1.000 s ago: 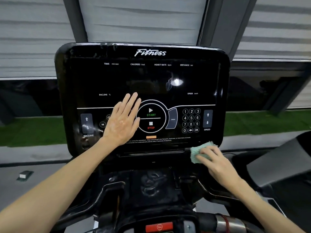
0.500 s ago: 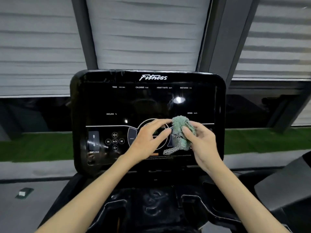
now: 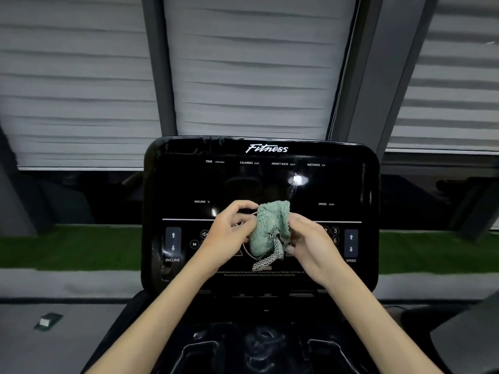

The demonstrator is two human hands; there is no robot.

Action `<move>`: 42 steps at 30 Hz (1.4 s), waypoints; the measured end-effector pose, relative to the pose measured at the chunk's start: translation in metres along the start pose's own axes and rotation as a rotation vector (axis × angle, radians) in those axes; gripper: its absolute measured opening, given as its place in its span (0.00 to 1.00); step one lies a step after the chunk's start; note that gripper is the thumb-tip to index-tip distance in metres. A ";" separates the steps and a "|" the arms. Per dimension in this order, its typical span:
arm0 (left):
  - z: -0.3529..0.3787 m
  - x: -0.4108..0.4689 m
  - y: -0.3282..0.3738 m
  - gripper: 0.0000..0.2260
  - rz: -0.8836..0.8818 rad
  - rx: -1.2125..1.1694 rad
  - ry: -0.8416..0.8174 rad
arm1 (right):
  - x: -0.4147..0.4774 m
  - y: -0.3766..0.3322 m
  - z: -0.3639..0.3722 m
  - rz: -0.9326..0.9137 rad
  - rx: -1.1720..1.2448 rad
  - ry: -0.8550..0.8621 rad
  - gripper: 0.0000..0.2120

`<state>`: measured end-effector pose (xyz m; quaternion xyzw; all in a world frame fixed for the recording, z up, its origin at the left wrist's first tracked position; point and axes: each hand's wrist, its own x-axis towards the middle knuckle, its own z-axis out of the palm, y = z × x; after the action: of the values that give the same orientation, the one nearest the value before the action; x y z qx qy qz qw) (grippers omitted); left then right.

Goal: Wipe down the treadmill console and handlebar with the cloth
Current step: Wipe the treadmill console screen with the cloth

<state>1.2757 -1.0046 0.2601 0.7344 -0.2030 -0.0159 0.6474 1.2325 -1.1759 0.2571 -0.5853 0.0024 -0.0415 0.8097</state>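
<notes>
Cloth (image 3: 270, 228) gathered between two hands in front of the treadmill console (image 3: 259, 182).

Green, nubbly cloth, crumpled into a loose wad, with a grey-and-white checked side hanging as a tail below the hands. It sits between them, before the console's lower middle; whether it touches the panel cannot be told. The left hand (image 3: 229, 236) pinches its left edge with curled fingertips, and the right hand (image 3: 310, 244) grips its right side, fingers curled round the folds. Step in hand, by judgement: regathering the cloth for wiping. The next move calls for a flat pad pressed to the glossy black panel beyond the hands. The handlebar, nearer than the hands, is not clearly seen.
</notes>
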 end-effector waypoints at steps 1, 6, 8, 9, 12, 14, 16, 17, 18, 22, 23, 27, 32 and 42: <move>-0.002 0.000 0.001 0.06 -0.030 0.011 -0.019 | 0.000 -0.001 0.002 -0.039 -0.093 -0.001 0.12; -0.010 -0.007 0.005 0.10 -0.036 0.076 -0.095 | 0.005 -0.003 0.018 -0.246 -0.468 -0.005 0.10; -0.016 -0.008 0.000 0.15 -0.035 0.099 -0.116 | 0.008 -0.005 0.024 -0.258 -0.529 -0.013 0.09; -0.020 -0.009 -0.002 0.17 -0.042 0.073 -0.137 | 0.010 -0.005 0.027 -0.247 -0.529 -0.013 0.08; -0.030 -0.013 -0.006 0.20 -0.037 -0.055 -0.174 | 0.016 -0.007 0.034 -0.148 -0.442 -0.014 0.07; -0.035 -0.017 -0.005 0.15 0.004 -0.098 -0.134 | 0.019 -0.003 0.038 -0.047 -0.302 -0.029 0.11; -0.039 -0.019 -0.005 0.08 0.059 -0.044 -0.028 | 0.020 0.005 0.041 0.062 -0.157 -0.111 0.17; -0.042 -0.020 -0.007 0.08 0.071 -0.019 0.021 | 0.019 0.011 0.042 0.107 -0.124 -0.170 0.20; -0.045 -0.021 -0.008 0.08 0.065 -0.021 0.055 | 0.019 0.017 0.043 0.131 -0.113 -0.225 0.22; -0.062 -0.030 -0.011 0.15 0.021 -0.040 0.052 | 0.016 0.030 0.049 0.044 -0.148 -0.384 0.37; -0.066 -0.033 -0.012 0.20 0.015 -0.030 0.026 | 0.018 0.032 0.050 0.008 -0.168 -0.411 0.39; -0.084 -0.042 -0.021 0.27 -0.008 0.136 -0.006 | 0.026 0.045 0.060 -0.142 -0.381 -0.457 0.33; -0.098 -0.064 -0.032 0.26 -0.027 0.487 0.157 | 0.032 0.067 0.083 -0.214 -0.596 -0.458 0.27; -0.161 -0.154 -0.042 0.12 -0.224 0.755 0.392 | 0.023 0.108 0.163 -0.240 -0.694 -0.691 0.13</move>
<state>1.1917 -0.8000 0.2093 0.9261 0.0127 0.1290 0.3543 1.2707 -0.9895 0.2075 -0.7957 -0.3195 0.0652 0.5104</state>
